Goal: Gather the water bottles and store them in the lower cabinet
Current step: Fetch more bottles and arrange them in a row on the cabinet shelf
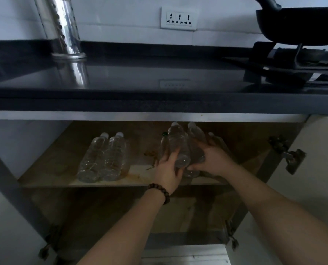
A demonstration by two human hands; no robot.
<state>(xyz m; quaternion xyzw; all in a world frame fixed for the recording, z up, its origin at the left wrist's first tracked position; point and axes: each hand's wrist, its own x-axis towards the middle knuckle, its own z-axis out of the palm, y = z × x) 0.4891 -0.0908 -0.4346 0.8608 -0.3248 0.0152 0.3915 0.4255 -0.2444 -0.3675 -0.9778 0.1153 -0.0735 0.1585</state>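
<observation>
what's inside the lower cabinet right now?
On the wooden shelf: two clear bottles lying side by side at left, and a bunch of bottles held by both hands at right. Their count is hidden by the hands.

Place: you're in a home kitchen | dark polished stone countertop under a white tiled wall | black frying pan sits on a gas hob at your right | white triple wall socket | shiny perforated steel utensil holder | open lower cabinet with a wooden shelf.
</observation>
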